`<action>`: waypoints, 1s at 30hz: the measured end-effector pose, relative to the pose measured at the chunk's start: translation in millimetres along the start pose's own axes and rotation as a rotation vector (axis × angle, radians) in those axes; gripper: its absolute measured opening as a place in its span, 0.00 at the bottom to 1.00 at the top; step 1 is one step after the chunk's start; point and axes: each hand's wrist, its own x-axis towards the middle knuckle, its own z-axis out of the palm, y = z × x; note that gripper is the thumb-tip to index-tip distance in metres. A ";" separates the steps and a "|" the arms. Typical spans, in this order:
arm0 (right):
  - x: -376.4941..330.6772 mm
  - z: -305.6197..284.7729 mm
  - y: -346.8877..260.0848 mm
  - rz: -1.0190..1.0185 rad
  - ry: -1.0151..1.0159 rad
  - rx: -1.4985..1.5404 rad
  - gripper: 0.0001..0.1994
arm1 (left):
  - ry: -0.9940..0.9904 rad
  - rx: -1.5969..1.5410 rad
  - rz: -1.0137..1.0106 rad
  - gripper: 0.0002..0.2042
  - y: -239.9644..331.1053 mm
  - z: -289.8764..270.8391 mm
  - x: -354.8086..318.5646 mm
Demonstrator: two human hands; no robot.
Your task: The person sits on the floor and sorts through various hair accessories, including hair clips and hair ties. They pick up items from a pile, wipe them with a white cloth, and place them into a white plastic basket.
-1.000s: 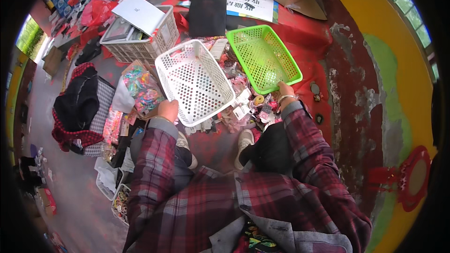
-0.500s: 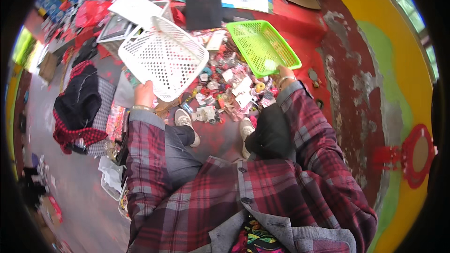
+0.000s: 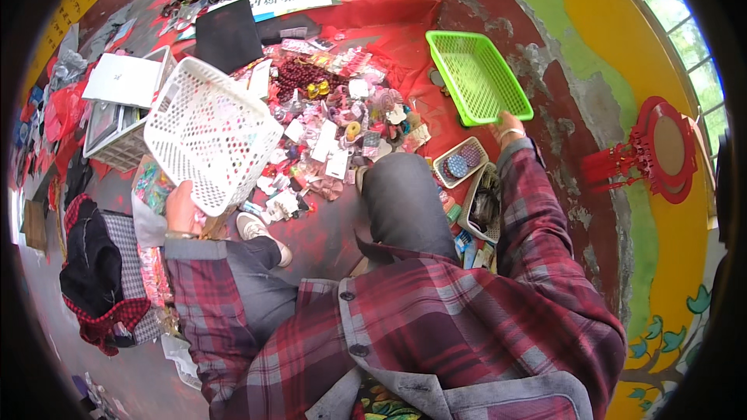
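Note:
My left hand [image 3: 183,208] grips the near end of a white perforated plastic basket [image 3: 212,134], which is tilted with its inside toward me. My right hand [image 3: 508,126] is closed on the near rim of a bright green plastic basket [image 3: 478,78], held out to the right. Both baskets look empty. Between them a heap of small accessories [image 3: 331,136] covers the red cloth, with hair ties and carded pieces among them. A string of dark red beads [image 3: 299,78] lies at the heap's far side.
At the left stand a white crate [image 3: 128,144] with a white box [image 3: 123,80] on top, and dark clothing [image 3: 101,264]. By my right forearm are small trays of hair items [image 3: 461,163] and dark goods [image 3: 486,202]. A black flat case [image 3: 228,35] lies beyond. A yellow-green wall rises right.
My view has turned to the right. My right hand has carried the green basket rightward, away from the heap, and the white basket remains in my left hand. Trays beside my right leg now show.

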 end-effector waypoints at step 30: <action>305.6 -74.1 287.9 -0.016 -0.178 -1.315 0.17 | -0.023 0.241 -0.258 0.14 -46.4 77.7 33.0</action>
